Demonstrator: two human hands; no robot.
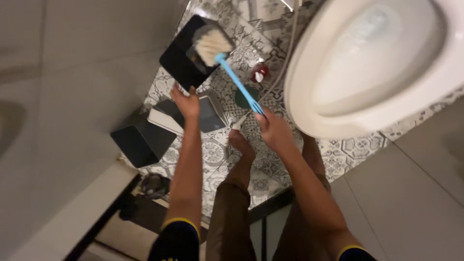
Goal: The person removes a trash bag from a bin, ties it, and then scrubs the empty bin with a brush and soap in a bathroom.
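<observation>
Patterned floor tiles (353, 150); white toilet (309, 92); grey walls (72, 72)

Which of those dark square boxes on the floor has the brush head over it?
The upper black box by the wall: the blue brush, held in the right hand, has its bristles over it. The lower-left dark box has nothing over it.

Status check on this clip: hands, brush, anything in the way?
Right hand shut on blue toilet brush, bristles over black bin. Left hand open, reaching toward that bin. Toilet bowl close on the right; nothing blocking the brush.
</observation>
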